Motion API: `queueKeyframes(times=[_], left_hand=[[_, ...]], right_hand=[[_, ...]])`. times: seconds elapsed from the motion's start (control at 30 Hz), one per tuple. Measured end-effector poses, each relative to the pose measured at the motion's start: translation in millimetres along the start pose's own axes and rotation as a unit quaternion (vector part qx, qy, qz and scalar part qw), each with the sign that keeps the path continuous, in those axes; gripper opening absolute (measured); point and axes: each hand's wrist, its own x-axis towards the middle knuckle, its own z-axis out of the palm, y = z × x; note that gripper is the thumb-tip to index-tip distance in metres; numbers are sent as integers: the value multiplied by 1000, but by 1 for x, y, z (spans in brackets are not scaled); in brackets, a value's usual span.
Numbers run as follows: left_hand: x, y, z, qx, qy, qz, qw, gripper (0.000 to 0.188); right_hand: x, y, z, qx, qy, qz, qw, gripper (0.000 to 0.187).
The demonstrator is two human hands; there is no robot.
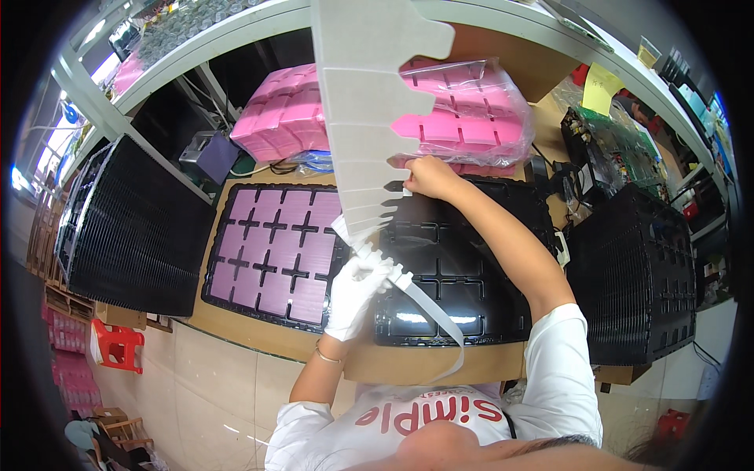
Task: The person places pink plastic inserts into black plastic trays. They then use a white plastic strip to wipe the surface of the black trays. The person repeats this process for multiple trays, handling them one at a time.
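A long white strip (365, 110) with a notched edge and crosswise creases rises close to the camera. Its narrow lower tail (433, 310) curls down toward the table edge. My left hand (353, 294), in a white glove, is closed round the lower part of this strip. Bare, my right hand (432, 178) pinches at the notched edge beside a small white piece (407, 191); whether that piece is separate from the strip I cannot tell. Under the hands lie a black tray (333, 310) with pinkish-purple panels in its cells and, to its right, a glossy black tray (514, 334) with dark cells.
Tall stacks of black trays stand at the left (133, 228) and right (636, 275). Behind are pink bundles (283, 110) and a plastic-wrapped pink bundle (471, 110). Circuit boards (620, 141) lie at the back right. A red stool (118, 345) stands on the floor.
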Motion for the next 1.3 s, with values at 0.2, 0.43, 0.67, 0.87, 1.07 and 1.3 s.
queueKeyframes(times=[0.2,0.43,0.67,0.87,1.07,1.3], left_hand=[[1,-4,-6,10,-2,1,1000,39],[2,8,5,14,13,14,1000,19],[6,17,21,39,17,69,997,14],[0,12,34,16,-18,72,997,13],[1,3,41,42,-17,58,997,13],[4,4,35,53,-19,62,996,14]], right_hand=[[-14,-25,-35,114,-141,54,982,16],[-51,-10,-32,663,-28,130,736,12],[-139,-89,-46,693,-95,197,687,19],[-181,-131,-51,418,142,54,896,9],[-204,-131,-60,164,263,-137,941,8],[-186,48,-121,141,173,275,935,14]])
